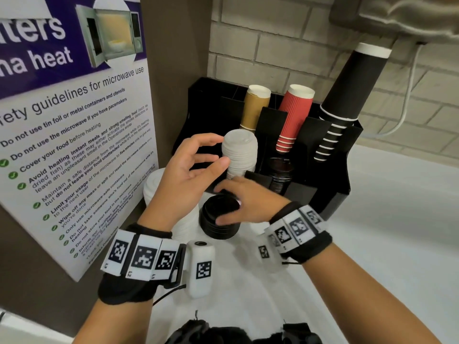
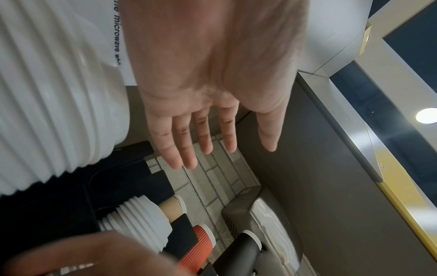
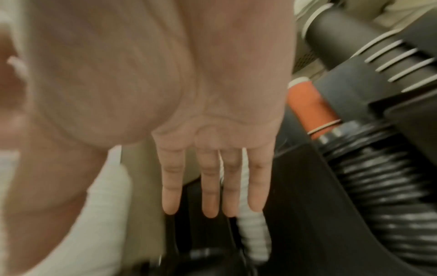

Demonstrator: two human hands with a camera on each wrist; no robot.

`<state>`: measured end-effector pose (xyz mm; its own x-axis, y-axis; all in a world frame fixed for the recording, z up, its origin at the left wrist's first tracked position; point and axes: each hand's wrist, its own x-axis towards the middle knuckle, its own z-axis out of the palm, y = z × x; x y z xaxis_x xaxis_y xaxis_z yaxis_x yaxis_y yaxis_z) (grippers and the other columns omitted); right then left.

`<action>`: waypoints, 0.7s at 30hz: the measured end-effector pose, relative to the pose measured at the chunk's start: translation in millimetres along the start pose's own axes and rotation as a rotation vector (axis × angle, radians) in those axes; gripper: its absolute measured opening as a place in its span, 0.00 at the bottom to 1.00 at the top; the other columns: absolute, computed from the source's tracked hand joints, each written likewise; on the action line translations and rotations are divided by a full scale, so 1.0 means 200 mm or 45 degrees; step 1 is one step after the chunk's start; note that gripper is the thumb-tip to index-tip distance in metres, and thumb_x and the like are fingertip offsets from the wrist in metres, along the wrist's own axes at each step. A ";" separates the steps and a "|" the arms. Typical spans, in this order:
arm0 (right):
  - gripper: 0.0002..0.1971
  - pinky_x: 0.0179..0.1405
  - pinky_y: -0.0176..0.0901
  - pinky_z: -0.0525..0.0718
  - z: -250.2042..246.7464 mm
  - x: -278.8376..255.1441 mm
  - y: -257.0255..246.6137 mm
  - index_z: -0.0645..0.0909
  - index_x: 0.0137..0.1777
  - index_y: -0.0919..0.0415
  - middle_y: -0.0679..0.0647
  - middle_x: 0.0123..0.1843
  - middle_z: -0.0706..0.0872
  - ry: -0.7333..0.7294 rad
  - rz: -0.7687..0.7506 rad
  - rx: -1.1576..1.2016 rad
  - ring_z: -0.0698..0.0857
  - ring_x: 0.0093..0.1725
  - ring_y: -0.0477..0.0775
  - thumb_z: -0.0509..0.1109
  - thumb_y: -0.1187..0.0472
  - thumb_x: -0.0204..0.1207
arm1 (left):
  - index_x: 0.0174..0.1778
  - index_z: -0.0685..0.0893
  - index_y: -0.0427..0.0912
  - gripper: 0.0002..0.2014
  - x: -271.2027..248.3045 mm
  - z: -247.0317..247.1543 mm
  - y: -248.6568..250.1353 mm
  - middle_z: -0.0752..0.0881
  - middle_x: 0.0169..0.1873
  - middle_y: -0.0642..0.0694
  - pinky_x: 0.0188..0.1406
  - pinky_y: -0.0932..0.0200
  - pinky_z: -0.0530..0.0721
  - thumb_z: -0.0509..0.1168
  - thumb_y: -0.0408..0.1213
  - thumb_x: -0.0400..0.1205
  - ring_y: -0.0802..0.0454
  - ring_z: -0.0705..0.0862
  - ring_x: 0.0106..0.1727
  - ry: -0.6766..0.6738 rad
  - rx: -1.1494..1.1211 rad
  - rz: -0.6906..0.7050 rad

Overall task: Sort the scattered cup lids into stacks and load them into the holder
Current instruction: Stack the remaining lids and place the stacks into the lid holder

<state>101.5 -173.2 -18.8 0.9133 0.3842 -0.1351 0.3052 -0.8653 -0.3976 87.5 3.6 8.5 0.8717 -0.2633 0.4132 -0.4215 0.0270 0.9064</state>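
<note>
At the far left of the head view a microwave safety poster (image 1: 74, 135) covers the wall. Just right of it, at centre left, a tall stack of white lids (image 1: 155, 192) stands on the worktop (image 1: 397, 219), partly hidden behind the left hand (image 1: 188, 170). That hand is raised with its fingers spread and relaxed, holding nothing; its fingertips lie just beside a second stack of white lids (image 1: 239, 152), which stands in the left front slot of the black holder (image 1: 330, 189).

Below centre, one stack of black lids (image 1: 218, 219) sits on the worktop in front of the holder. The right hand (image 1: 246, 204) lies over it with straight fingers; motion blur makes it hard to tell, but the grip looks open rather than curled round the stack.

Right of centre, another stack of dark lids (image 1: 282, 175) fills the next front slot. Behind, three cup stacks lean: tan cups (image 1: 255, 108), red cups (image 1: 295, 115), black cups (image 1: 347, 100).

So, two white lid stacks and two dark ones. These lids should be light, thin, slick plastic; nested stacks shear easily, so the black stack is probably best taken low around its rims, with a finger steadying the top.
</note>
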 end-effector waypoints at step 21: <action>0.32 0.50 0.63 0.85 -0.11 -0.23 -0.02 0.70 0.70 0.42 0.72 0.56 0.81 0.404 -0.118 1.226 0.85 0.49 0.69 0.76 0.63 0.68 | 0.73 0.73 0.62 0.37 -0.02 0.06 -0.03 0.75 0.72 0.57 0.66 0.54 0.82 0.81 0.49 0.69 0.59 0.77 0.71 -0.245 0.028 -0.071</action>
<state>64.1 -193.7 9.2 0.9692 0.2125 0.1248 0.1597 -0.1557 -0.9748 82.9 -7.0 0.9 0.8309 -0.4436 0.3358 -0.3808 -0.0134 0.9246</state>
